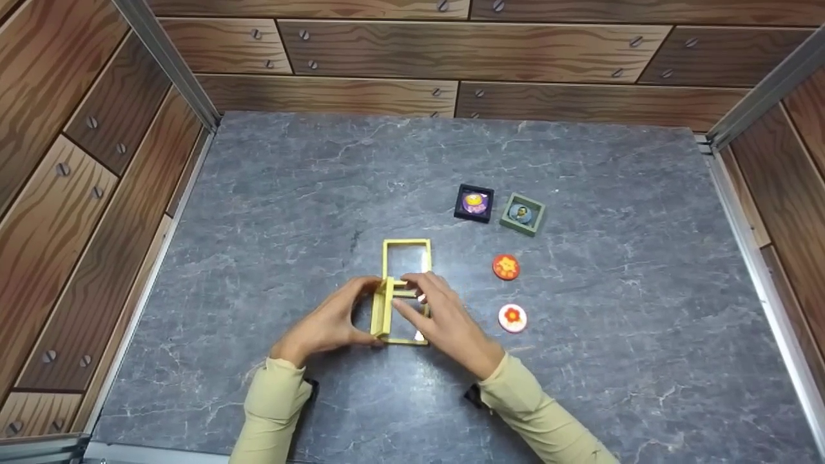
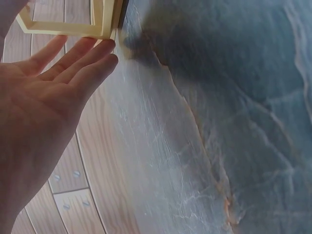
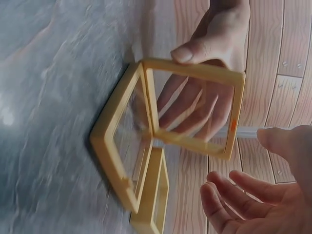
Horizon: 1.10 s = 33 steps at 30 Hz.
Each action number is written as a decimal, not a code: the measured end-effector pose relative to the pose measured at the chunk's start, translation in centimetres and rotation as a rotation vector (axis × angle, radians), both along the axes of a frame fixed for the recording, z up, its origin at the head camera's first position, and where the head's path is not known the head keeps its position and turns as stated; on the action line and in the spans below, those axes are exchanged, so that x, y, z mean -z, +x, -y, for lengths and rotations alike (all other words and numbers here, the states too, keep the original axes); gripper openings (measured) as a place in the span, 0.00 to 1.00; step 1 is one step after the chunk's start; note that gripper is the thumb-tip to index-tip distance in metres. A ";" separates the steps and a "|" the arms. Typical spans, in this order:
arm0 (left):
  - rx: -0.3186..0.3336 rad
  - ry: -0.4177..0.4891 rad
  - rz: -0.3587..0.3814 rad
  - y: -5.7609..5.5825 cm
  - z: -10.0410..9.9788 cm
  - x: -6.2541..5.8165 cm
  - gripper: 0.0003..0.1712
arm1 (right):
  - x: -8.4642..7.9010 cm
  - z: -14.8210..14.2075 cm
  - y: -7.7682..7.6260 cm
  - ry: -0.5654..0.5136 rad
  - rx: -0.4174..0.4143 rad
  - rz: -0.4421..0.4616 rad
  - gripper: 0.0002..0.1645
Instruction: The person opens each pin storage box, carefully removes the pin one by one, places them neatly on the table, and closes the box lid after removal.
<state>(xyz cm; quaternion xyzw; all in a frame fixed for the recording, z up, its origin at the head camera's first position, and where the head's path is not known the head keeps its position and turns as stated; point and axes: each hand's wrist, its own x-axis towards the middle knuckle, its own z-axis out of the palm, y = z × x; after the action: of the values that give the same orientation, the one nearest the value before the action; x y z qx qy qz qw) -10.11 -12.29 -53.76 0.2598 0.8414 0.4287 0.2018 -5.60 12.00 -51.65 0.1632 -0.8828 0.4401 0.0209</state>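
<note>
A yellow hinged display frame with clear panes stands unfolded. One half lies flat on the table; the other rises upright from the hinge. My left hand grips the upright half, thumb on the near edge and fingers at the far edge. In the left wrist view, fingertips of the left hand touch the frame's edge. Over the flat half hovers my right hand, its fingers loosely bent with nothing between them. Just beyond lies another yellow frame, flat on the table.
To the right are an orange flower disc and a white disc with a red flower. Farther back sit a black frame and a green frame, each holding a round piece. Wood-patterned walls border the grey table.
</note>
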 end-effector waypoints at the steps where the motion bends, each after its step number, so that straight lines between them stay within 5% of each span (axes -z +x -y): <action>1: -0.001 0.001 0.000 0.0 0.0 0.0 0.58 | 0.0 0.2 0.0 -0.005 -0.007 0.003 0.27; 13: 0.006 -0.037 -0.031 -0.1 -0.4 0.2 0.58 | 0.1 1.0 0.0 0.042 -0.003 0.019 0.32; 21: 0.009 -0.020 -0.057 0.2 -0.4 0.2 0.58 | 0.2 1.4 -0.5 0.059 0.023 -0.042 0.27; 33: 0.020 -0.058 -0.097 0.7 -0.4 0.5 0.58 | 0.0 1.0 -0.8 0.059 0.047 -0.008 0.23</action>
<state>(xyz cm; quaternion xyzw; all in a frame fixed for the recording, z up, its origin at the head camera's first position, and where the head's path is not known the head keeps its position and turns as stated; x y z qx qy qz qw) -9.38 -11.89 -54.24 0.2828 0.8596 0.3890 0.1726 -6.37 11.04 -51.70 0.1447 -0.8989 0.4124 0.0299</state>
